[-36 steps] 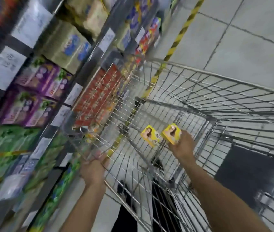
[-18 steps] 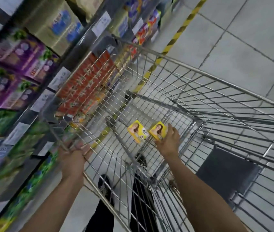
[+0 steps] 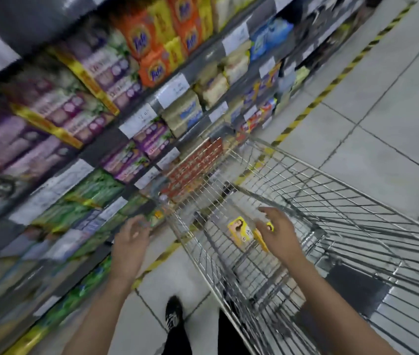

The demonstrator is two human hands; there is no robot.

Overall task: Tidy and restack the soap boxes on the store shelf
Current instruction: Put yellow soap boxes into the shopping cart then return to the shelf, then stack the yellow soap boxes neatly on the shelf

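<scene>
Two yellow rectangular soap boxes (image 3: 239,233) inside a wire-grid cart (image 3: 356,226)

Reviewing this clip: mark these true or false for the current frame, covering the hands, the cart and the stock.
1. Two yellow boxes lie inside the shopping cart. True.
2. The right hand grips one yellow box. False: its fingers are spread above the boxes and hold nothing.
3. The left hand holds the cart's rim. False: it is open and off the cart, holding nothing.
4. Orange Tide boxes are stocked to the person's left. True.
5. Yellow-and-black hazard tape runs along the floor. True.
</scene>
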